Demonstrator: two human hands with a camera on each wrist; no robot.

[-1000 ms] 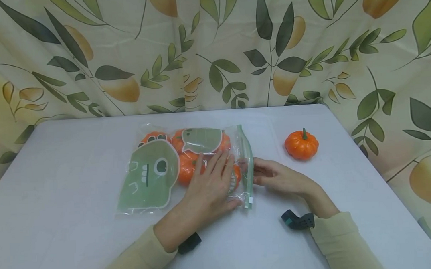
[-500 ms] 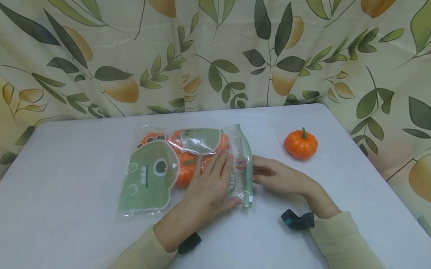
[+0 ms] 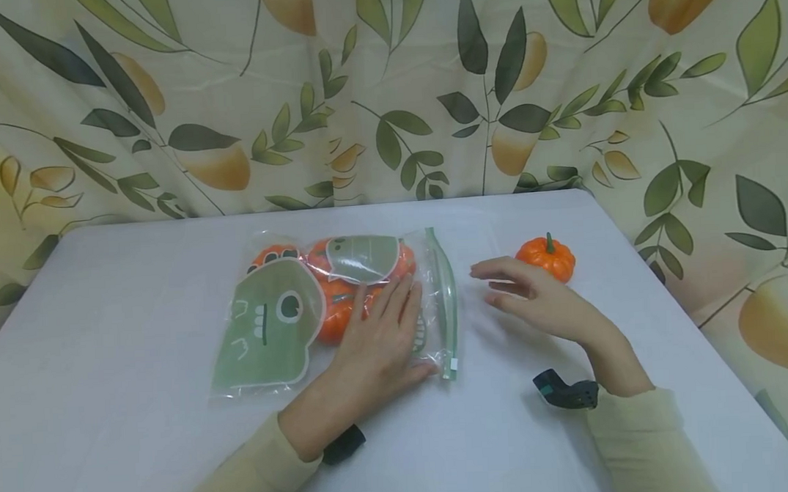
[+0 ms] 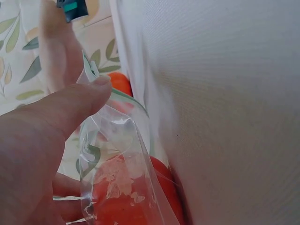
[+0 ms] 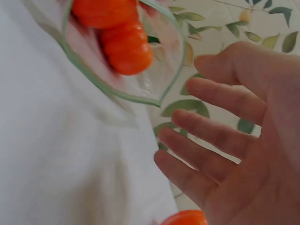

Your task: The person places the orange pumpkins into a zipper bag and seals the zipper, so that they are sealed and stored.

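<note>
Head: left hand (image 3: 375, 357) lies flat on the bag (image 3: 274, 317), several bagged pumpkins (image 3: 334, 326) around it; relaxed right hand (image 3: 538, 298) holds nothing, one unbagged pumpkin (image 3: 554, 257) just beyond it. Left wrist: exact count inside unclear. Right wrist: bag mouth (image 5: 117, 94) gapes unsealed beyond the hand.

I can't see all of the bagged pumpkins (image 3: 336, 323) past the left hand (image 3: 375, 342) on the bag (image 3: 267, 358); right of the bag, the right hand (image 3: 545, 302) covers part of the loose pumpkin (image 3: 557, 258).
</note>
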